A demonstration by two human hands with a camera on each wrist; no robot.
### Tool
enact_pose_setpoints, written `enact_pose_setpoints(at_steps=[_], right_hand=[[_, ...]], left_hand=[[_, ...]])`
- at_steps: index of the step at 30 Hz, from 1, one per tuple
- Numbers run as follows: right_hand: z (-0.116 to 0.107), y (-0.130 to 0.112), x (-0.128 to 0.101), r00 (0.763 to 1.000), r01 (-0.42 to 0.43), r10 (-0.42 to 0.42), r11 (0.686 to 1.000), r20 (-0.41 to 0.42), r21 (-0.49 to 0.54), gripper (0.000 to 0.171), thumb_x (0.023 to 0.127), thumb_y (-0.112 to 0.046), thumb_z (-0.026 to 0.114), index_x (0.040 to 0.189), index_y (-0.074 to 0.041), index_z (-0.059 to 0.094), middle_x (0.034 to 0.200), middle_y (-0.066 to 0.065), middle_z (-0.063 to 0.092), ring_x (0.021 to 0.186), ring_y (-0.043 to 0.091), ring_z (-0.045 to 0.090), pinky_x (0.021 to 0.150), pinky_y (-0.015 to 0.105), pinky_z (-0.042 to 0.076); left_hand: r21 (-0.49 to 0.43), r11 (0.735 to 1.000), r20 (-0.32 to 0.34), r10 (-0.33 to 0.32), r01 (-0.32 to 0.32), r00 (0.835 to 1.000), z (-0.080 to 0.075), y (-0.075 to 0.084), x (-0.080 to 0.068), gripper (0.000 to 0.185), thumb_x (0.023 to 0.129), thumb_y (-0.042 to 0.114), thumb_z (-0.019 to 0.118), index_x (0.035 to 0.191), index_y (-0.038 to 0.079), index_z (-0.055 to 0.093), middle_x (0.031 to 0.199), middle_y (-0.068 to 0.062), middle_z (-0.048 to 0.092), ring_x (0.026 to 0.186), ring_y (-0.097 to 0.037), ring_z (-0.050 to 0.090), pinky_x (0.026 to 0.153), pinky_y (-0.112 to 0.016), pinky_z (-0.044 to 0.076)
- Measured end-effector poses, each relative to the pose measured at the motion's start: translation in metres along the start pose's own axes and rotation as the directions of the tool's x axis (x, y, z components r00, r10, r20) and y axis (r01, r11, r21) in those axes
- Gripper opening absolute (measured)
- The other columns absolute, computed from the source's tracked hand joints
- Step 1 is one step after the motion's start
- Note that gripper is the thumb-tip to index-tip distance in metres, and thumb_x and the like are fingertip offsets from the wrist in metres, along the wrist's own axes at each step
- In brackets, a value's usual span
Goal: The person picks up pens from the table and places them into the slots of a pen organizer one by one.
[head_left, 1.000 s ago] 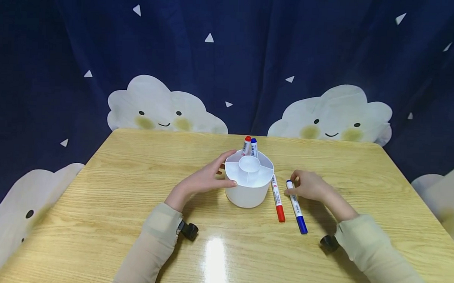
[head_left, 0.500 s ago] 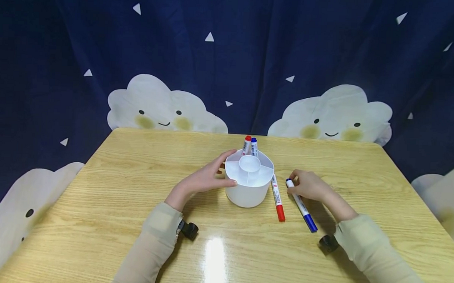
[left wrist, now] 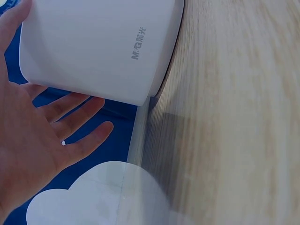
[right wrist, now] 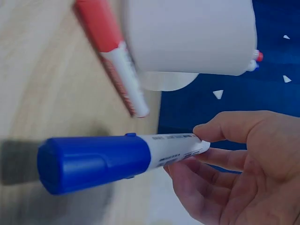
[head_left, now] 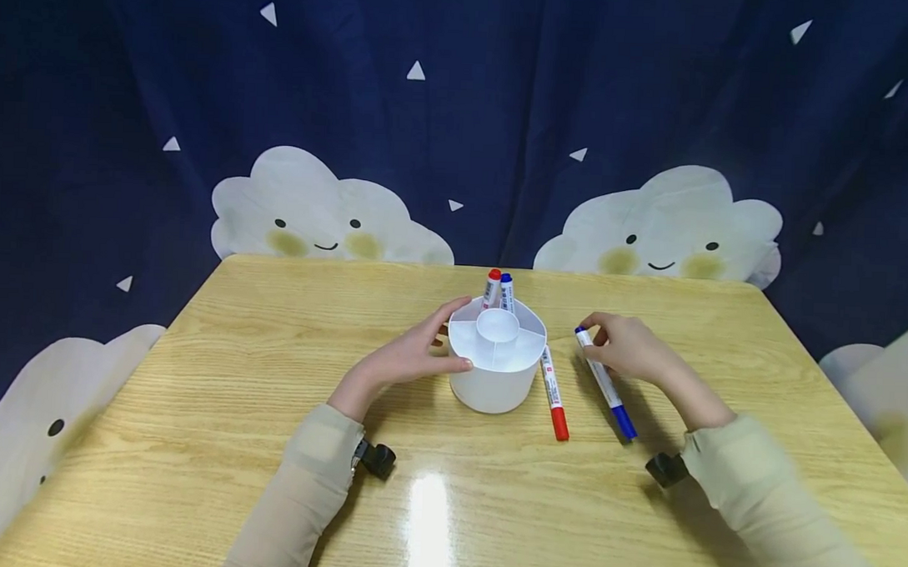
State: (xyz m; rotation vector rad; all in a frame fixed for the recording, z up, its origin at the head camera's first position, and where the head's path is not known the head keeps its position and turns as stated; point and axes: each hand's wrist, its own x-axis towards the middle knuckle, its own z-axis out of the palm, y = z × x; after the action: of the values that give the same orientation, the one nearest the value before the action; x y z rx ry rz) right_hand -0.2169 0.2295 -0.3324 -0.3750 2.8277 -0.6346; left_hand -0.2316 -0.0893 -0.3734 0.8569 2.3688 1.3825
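A white round pen holder with several compartments stands mid-table. A red-capped marker and a blue-capped marker stand in its far compartment. My left hand rests against its left side with straight fingers. The left wrist view shows the palm beside the holder wall. My right hand pinches the white end of a blue marker, which is tilted with its capped end low. The right wrist view shows this marker held between thumb and fingers. A red marker lies on the table beside the holder.
The wooden table ends at a dark blue curtain with cloud faces along its far edge. Black wrist camera mounts sit at my cuffs. A bright light reflection shows on the near tabletop.
My right hand has picked up the blue marker's white end and moved it up and away, while the capped end swung to the right. The left hand and holder have stayed put.
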Motion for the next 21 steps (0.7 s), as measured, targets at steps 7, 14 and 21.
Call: enact_pose_setpoints(at_steps=[7,14,21], right_hand=[[-0.019,-0.014,-0.003,0.997,0.027,-0.025,0.999,-0.075,0.026,0.042,0.087,-0.016,0.054,0.125,0.000,0.046,0.098,0.020,0.059,0.063,0.018,0.062,0.053,0.027,0.049],[-0.036,-0.026,-0.004,0.982,0.055,-0.036,0.994,-0.187,0.097,0.043,0.089,-0.016,0.053,0.127,0.000,0.044,0.099,0.021,0.058,0.072,0.024,0.062,0.058,0.029,0.052],[-0.044,-0.040,-0.004,0.947,0.105,-0.048,0.980,-0.317,0.168,0.043,0.089,-0.017,0.054,0.128,-0.003,0.046,0.099,0.018,0.058,0.080,0.025,0.060,0.061,0.028,0.054]], left_hand=[[0.007,1.000,-0.001,0.000,0.000,1.000,0.000,0.001,-0.001,0.089,0.077,0.040,0.070,0.145,0.034,0.013,0.142,0.003,0.030,0.117,-0.024,0.040,0.099,-0.044,0.035],[0.013,1.000,-0.001,-0.003,0.003,1.000,0.000,0.001,0.000,0.086,0.077,0.041,0.069,0.143,0.039,0.013,0.142,0.003,0.029,0.117,-0.024,0.040,0.099,-0.045,0.035],[0.017,1.000,-0.002,-0.003,0.003,1.000,0.000,0.000,-0.001,0.086,0.077,0.041,0.069,0.142,0.040,0.013,0.142,0.003,0.030,0.117,-0.023,0.040,0.099,-0.045,0.036]])
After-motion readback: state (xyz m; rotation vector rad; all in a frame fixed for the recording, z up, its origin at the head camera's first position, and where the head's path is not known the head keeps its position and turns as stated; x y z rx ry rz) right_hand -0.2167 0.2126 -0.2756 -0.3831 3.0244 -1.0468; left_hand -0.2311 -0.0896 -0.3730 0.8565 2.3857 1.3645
